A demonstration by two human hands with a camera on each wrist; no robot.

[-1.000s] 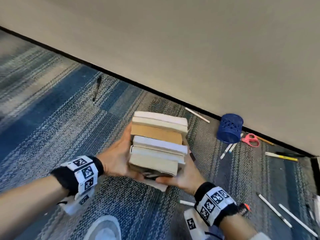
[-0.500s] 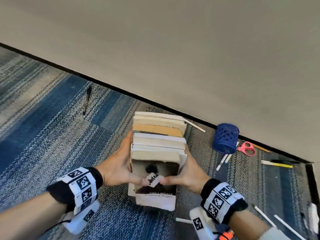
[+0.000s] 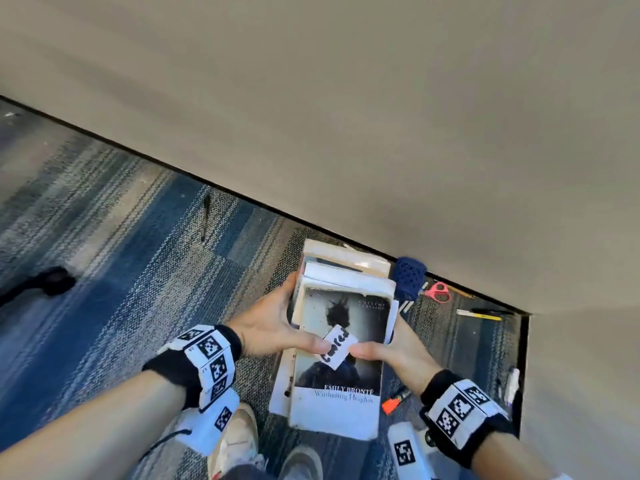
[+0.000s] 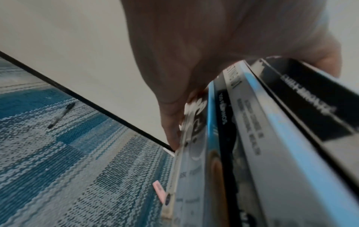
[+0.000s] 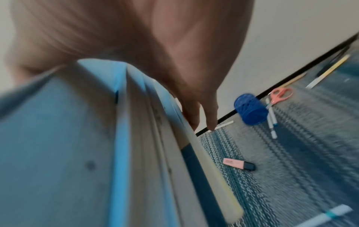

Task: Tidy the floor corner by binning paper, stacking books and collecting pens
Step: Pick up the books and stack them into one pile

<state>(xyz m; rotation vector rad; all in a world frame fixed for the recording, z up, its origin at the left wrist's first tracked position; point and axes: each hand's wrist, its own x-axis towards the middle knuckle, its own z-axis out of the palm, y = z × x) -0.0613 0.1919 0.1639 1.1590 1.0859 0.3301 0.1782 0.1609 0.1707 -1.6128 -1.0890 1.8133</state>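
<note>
Both hands, left hand and right hand, clamping book stack over striped blue carpet; beige wall beyond stack, blue pen cup beside stack.

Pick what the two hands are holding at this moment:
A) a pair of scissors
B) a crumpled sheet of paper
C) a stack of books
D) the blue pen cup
C: the left hand and right hand clasp a stack of books from either side, while the scissors and blue pen cup lie on the carpet by the wall.
</note>
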